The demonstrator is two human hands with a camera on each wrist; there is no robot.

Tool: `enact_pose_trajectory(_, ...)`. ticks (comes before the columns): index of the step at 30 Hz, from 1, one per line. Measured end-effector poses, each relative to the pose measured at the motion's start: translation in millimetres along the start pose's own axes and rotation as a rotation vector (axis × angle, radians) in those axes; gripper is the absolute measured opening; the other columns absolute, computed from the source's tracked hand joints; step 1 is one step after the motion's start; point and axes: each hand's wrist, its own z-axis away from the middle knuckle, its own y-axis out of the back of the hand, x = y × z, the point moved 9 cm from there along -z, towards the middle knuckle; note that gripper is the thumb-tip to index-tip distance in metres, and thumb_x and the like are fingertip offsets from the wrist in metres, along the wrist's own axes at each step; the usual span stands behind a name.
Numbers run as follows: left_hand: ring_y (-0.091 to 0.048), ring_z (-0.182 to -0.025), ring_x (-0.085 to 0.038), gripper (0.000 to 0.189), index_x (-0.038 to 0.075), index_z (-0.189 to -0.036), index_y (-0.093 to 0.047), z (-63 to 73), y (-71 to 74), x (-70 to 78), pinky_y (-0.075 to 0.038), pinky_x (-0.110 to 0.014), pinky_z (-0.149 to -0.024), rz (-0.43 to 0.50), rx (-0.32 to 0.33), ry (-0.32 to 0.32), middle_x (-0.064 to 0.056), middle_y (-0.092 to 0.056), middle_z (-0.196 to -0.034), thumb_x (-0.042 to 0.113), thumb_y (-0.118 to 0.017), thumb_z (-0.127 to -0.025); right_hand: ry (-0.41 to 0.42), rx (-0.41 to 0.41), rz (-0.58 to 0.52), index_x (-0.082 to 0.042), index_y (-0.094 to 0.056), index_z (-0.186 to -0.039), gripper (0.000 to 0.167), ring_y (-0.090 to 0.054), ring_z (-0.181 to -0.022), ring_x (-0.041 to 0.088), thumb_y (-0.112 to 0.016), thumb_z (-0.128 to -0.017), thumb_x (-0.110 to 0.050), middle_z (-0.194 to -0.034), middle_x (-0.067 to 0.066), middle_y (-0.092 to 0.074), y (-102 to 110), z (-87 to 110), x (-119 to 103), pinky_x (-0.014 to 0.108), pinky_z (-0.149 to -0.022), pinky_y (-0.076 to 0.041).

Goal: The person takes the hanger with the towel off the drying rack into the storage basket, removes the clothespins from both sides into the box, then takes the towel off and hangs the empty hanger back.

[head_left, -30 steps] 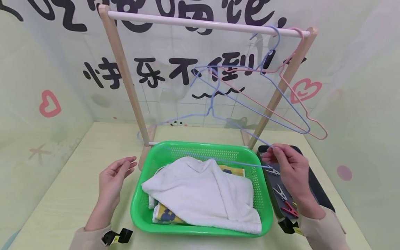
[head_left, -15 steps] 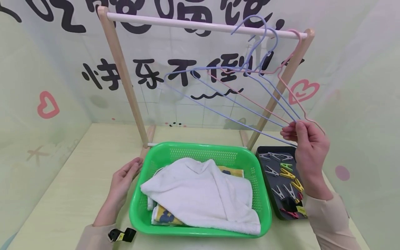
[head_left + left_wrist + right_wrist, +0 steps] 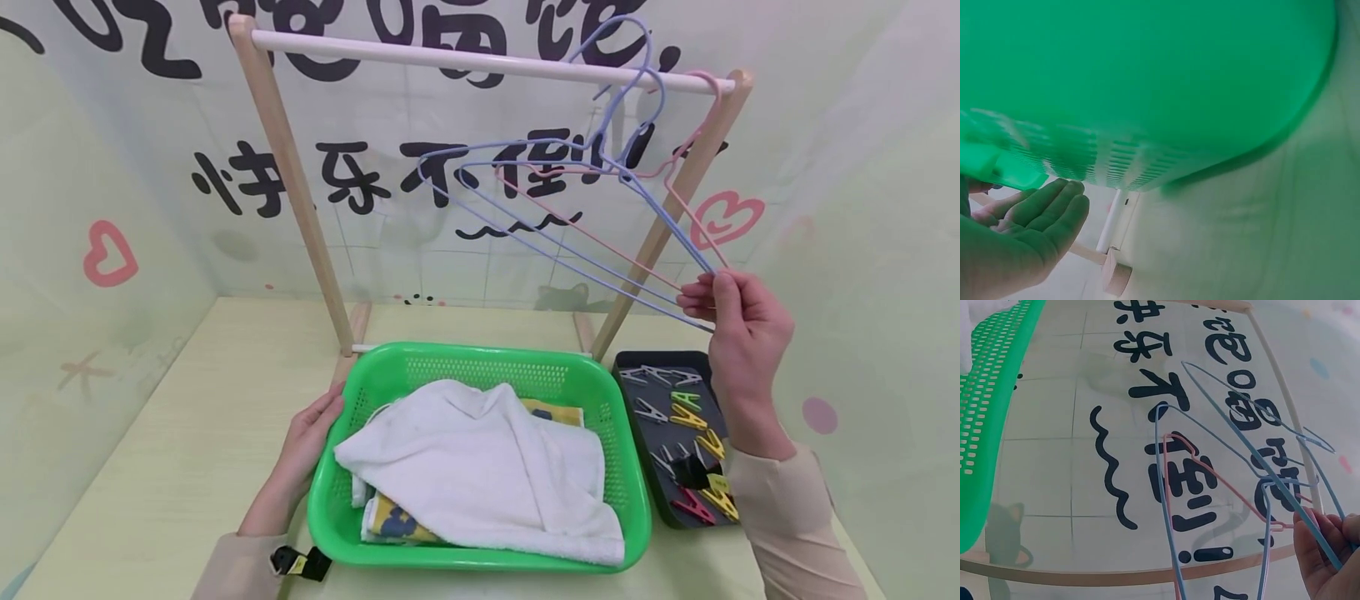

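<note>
My right hand (image 3: 750, 325) pinches the lower right corner of a blue clothes hanger (image 3: 1272, 472), which it holds up on the right. The hook of this hanger arches over the white rod (image 3: 450, 57), its tip overlapping the rod in the head view. On the rod's right end hang another blue hanger (image 3: 1267, 537) and a pink hanger (image 3: 1232, 489), close behind the held one. My left hand (image 3: 311, 429) is at the left rim of the green basket (image 3: 480, 560), fingers nearly straight beneath the rim; its thumb is mostly hidden in the left wrist view.
Inside the basket lie a white towel (image 3: 480, 467) and a yellow patterned cloth (image 3: 401, 518). A dark tray (image 3: 652, 433) with several clothespins stands right of it, partly behind my right forearm. The rack's wooden posts (image 3: 288, 183) rise behind the basket, before a lettered wall.
My right hand has carried the blue hanger up and right, from above the basket to the rod. My left hand has moved right to the basket's rim.
</note>
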Motion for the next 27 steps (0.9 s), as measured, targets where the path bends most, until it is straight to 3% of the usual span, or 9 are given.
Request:
enact_pose_trajectory(6, -0.019, -0.139, -0.028, 0.061, -0.004, -0.144, -0.028, 0.3, -1.5, -1.7, -0.040, -0.007, -0.091, 0.031, -0.006, 0.003, -0.016, -0.023, -0.152, 0.038, -0.040, -0.101, 0.010, -0.020, 0.002, 0.015, -0.062, -0.091, 0.018, -0.067, -0.068, 0.014, -0.056, -0.093, -0.001, -0.081, 0.010, -0.068, -4, 0.7, 6, 0.019, -0.067, -0.056)
enact_pose_trajectory(9, -0.024, -0.138, -0.026, 0.060, -0.003, -0.143, -0.030, 0.3, -2.0, -2.9, -0.042, -0.010, -0.091, 0.043, 0.001, 0.007, -0.017, -0.025, -0.151, 0.038, -0.040, -0.101, 0.024, -0.035, 0.062, 0.016, -0.061, -0.090, 0.020, -0.067, -0.068, 0.013, -0.055, -0.094, -0.003, -0.080, 0.009, -0.069, -6, 3.1, 8, 0.020, -0.066, -0.057)
enact_pose_trajectory(15, -0.024, -0.138, -0.025, 0.058, -0.002, -0.143, -0.032, -0.2, -0.8, -1.7, -0.042, -0.009, -0.091, 0.036, 0.018, 0.004, -0.015, -0.026, -0.150, 0.037, -0.041, -0.101, -0.030, -0.057, 0.034, 0.012, -0.062, -0.093, 0.019, -0.067, -0.072, 0.012, -0.054, -0.094, -0.005, -0.083, 0.006, -0.069, -7, 8.6, 22, 0.018, -0.069, -0.056)
enact_pose_trajectory(18, -0.031, -0.134, -0.014, 0.056, -0.001, -0.143, -0.033, 0.0, 0.0, -0.9, -0.043, -0.010, -0.091, 0.035, 0.030, 0.013, -0.012, -0.028, -0.149, 0.036, -0.041, -0.101, -0.056, -0.085, 0.019, 0.013, -0.062, -0.096, 0.019, -0.068, -0.074, 0.012, -0.055, -0.094, -0.004, -0.085, 0.005, -0.070, -9, 11.0, 31, 0.017, -0.071, -0.056)
enact_pose_trajectory(23, -0.043, -0.114, 0.009, 0.056, 0.000, -0.143, -0.033, 1.2, 0.3, -0.4, -0.045, -0.011, -0.090, 0.043, 0.036, 0.021, -0.013, -0.029, -0.149, 0.036, -0.041, -0.101, -0.087, -0.122, 0.137, 0.015, -0.063, -0.101, 0.021, -0.068, -0.079, 0.008, -0.057, -0.092, -0.003, -0.088, -0.003, -0.070, -14, 13.6, 45, 0.016, -0.075, -0.054)
enact_pose_trajectory(27, -0.037, -0.127, -0.003, 0.057, 0.001, -0.144, -0.031, 1.6, 0.0, -1.1, -0.044, -0.011, -0.091, 0.027, 0.017, 0.019, -0.015, -0.027, -0.150, 0.037, -0.041, -0.101, -0.096, -0.136, 0.224, 0.013, -0.065, -0.102, 0.022, -0.067, -0.080, 0.005, -0.059, -0.092, -0.005, -0.087, -0.008, -0.069, -19, 13.6, 51, 0.016, -0.075, -0.054)
